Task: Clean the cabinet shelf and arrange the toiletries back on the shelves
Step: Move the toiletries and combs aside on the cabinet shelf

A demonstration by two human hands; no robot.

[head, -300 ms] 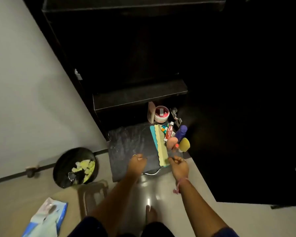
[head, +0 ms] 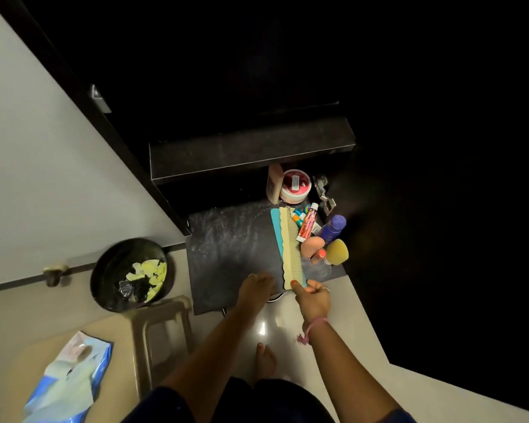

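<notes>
While the right hand (head: 313, 299) pinches the near end of the comb (head: 290, 248) on the dusty shelf (head: 226, 239), the left hand (head: 255, 288) rests flat beside it, toiletries (head: 318, 230) clustered beyond.

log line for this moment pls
right hand pinches cream comb near end | left hand rests on dusty shelf | toiletries clustered right

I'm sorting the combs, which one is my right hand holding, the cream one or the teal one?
The cream comb: the right hand pinches its near end. The teal comb lies beside and partly under it, nearer the left hand.
</notes>
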